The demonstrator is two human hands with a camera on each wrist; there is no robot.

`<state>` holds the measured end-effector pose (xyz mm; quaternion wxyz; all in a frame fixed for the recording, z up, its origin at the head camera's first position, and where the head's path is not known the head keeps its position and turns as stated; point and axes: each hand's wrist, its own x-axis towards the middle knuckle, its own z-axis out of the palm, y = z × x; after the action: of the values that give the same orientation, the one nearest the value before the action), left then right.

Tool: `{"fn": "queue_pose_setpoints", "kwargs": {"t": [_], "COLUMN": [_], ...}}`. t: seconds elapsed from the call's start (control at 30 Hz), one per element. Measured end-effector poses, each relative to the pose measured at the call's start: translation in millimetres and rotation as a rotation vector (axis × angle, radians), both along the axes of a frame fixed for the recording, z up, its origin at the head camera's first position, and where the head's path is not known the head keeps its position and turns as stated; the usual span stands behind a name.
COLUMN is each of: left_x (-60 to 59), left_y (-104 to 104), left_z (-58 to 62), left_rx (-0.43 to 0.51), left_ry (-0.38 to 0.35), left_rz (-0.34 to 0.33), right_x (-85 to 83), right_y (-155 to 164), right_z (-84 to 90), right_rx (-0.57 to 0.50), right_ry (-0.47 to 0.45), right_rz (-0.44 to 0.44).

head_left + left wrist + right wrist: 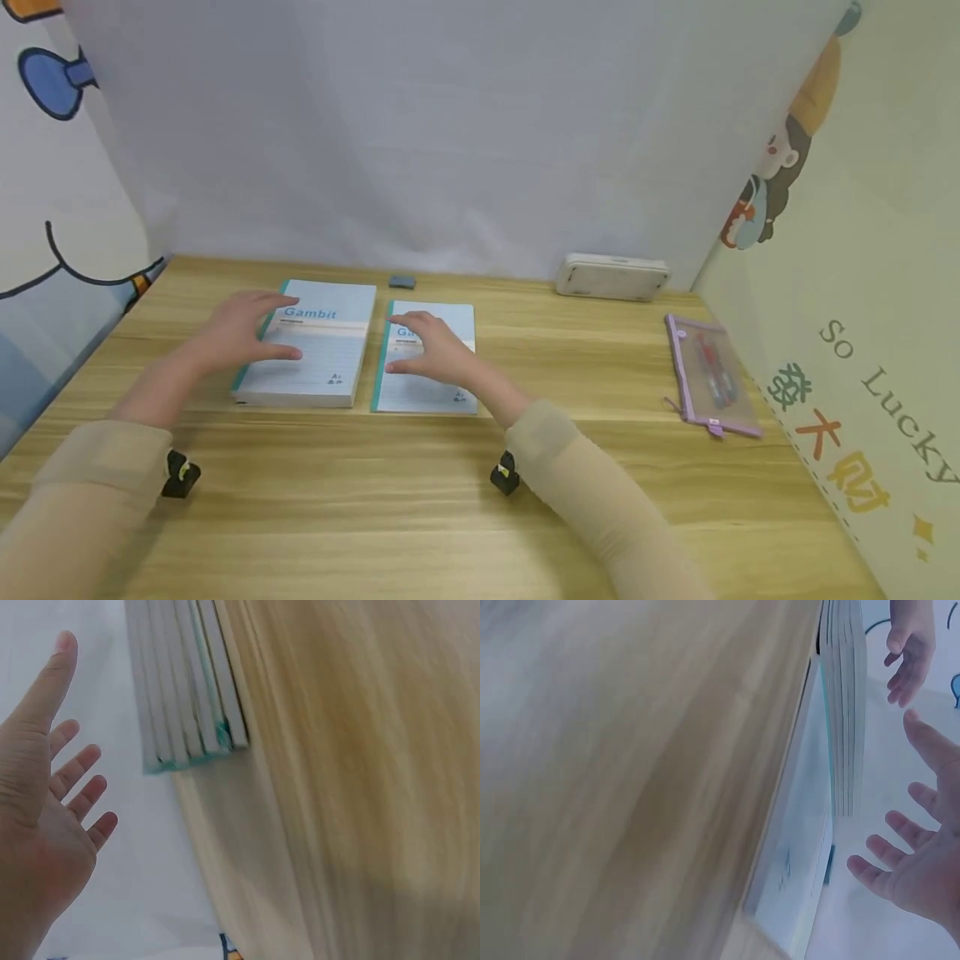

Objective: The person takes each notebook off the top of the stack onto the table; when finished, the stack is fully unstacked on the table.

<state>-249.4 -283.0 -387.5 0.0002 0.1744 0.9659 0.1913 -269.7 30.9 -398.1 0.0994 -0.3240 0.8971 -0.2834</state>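
Fingers of both hands spread loose above the notebook stack (303, 346) and single notebook (427, 358), the stack's several spines only in the wrist views

"Gambit" heads the notebook stack (307, 346); "So Lucky" marks the right wall (885, 367).

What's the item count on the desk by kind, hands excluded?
Notebook stack: 1, several Gambit notebooks piled up; exact number unclear
Single Gambit notebook: 1
Small grey eraser: 1
White pencil case: 1
Purple mesh zip pouch: 1, with pens inside
Total: 5 items, counting the stack as 1
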Motion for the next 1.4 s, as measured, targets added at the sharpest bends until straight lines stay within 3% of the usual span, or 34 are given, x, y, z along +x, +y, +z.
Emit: {"fn": "queue_pose_setpoints", "kwargs": {"t": [0.2, 0.53, 0.63, 0.87, 1.23, 1.4], "left_x": [-2.6, -1.6, -0.7, -2.6, -5.5, -6.5], "left_y": [-20.3, -38.9, -40.2, -38.8, -36.1, -33.0], "left_z": [-13.3, -29.6, -30.4, -29.9, -28.8, -23.4], "left_rx": [-0.024, 0.046, 0.074, 0.088, 0.105, 0.125], "left_ry": [-0.006, -0.152, -0.194, -0.243, -0.254, -0.220], "left_rz": [0.022, 0.072, 0.076, 0.089, 0.105, 0.123], "right_x": [6.6, 1.5, 4.0, 9.3, 8.6, 7.5], "right_y": [-20.4, -41.8, -49.0, -57.2, -54.0, -52.4], "right_z": [-5.5, -21.1, -22.7, -23.0, -21.1, -20.2], "right_rx": [-0.014, -0.077, -0.077, -0.005, 0.018, 0.018], "right_ry": [-0.003, -0.090, -0.123, -0.084, -0.106, -0.105], "right_rz": [-0.004, 0.014, 0.006, -0.045, -0.063, -0.060]}}
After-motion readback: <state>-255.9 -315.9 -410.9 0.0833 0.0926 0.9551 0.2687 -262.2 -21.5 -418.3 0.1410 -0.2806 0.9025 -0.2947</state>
